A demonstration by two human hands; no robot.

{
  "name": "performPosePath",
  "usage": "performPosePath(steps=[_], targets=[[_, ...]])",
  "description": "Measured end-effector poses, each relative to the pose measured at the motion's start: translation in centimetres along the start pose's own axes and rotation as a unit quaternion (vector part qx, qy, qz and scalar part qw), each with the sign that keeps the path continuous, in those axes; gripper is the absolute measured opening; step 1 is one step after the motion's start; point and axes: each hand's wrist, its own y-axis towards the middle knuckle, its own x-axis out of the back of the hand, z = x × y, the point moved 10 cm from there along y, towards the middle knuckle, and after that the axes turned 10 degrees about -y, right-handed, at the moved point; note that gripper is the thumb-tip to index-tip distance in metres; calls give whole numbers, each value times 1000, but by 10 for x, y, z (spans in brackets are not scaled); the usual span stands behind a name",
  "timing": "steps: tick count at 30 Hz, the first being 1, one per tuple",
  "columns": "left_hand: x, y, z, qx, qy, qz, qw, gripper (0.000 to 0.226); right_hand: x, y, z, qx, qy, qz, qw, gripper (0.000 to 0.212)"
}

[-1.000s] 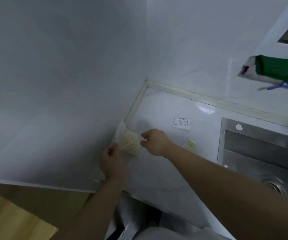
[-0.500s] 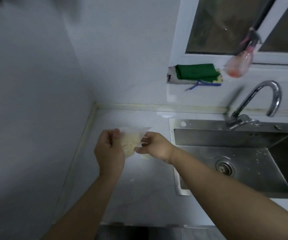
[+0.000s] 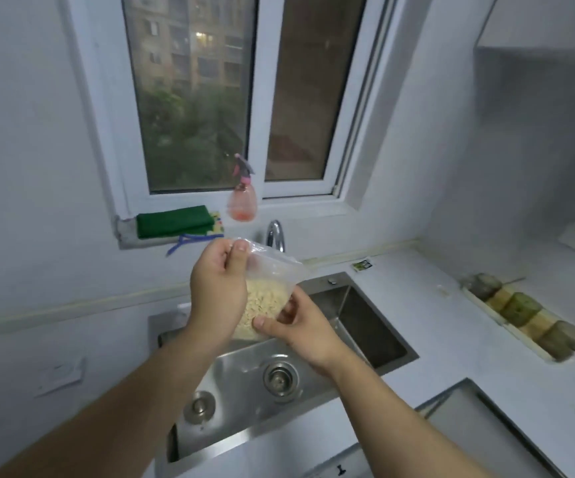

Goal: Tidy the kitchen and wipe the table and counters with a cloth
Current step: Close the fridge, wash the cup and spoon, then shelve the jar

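Folded on the sill at ten o'clock from the hands: green cloth (image 3: 172,220), untouched, likely saved for the wiping to come. Raised at centre over the sink (image 3: 237,419): clear zip bag (image 3: 268,301) of pale grains, kept upright, probably against spilling. Pinching its top edge, left hand (image 3: 217,291), thumb and fingers closed on the plastic. Cupping the full bottom from four o'clock, right hand (image 3: 301,331), fingers curled round it to take the weight. Well apart at three o'clock, tray of jars (image 3: 496,319) along the counter.
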Motion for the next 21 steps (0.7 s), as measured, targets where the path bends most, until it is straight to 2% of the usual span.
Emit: performPosePath(steps=[6,10,12,16,21], targets=[[-180,-24,-49,-14,-95,92,991,26,177,-79,38,53,-42,-187,980,35],[-289,-48,-85,-14,-129,180,975,29,276,-127,55,62,-64,-301,949,32],[-338,-61,-97,-2,-149,218,965,24,324,-151,63,66,-74,-363,927,31],[-422,-88,-110,1,-180,270,946,30,414,-199,88,89,-93,-478,869,22],[-519,-112,-132,-66,-185,330,923,34,509,-236,144,110,-170,-577,791,20]])
